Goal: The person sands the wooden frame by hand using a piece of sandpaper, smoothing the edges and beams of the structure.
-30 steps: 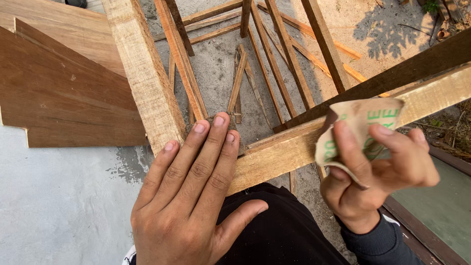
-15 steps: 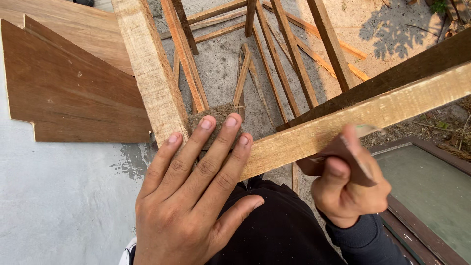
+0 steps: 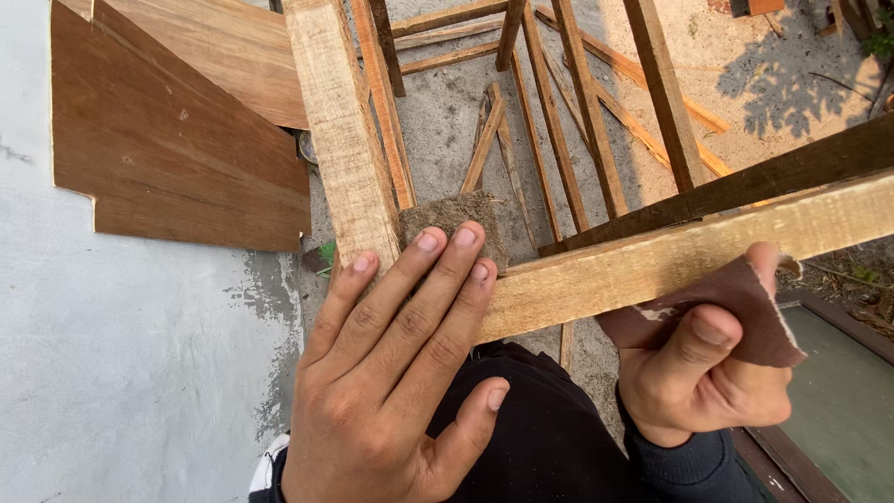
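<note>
Outdoor yard, sandy concrete ground (image 3: 447, 121) with loose wooden slats (image 3: 577, 102) scattered below. Far left, brown plywood sheets (image 3: 177, 158) lie flat on a pale grey slab (image 3: 121, 373), out of the way. Next, my left hand (image 3: 391, 373) is open, fingers straight and spread, palm down on the corner where the upright pale rail (image 3: 340, 140) meets the crosswise rail (image 3: 670, 261); judging by the pose, it steadies the frame. Fingertips touch a rough grey-brown block (image 3: 456, 219) at the joint. Moving right, my right hand (image 3: 703, 373) is closed on a folded sheet of brown sandpaper (image 3: 736, 307), thumb pinching it, pressed against the crosswise rail's near face, likely for rubbing. Dark beam (image 3: 773, 182) runs just behind that rail.
</note>
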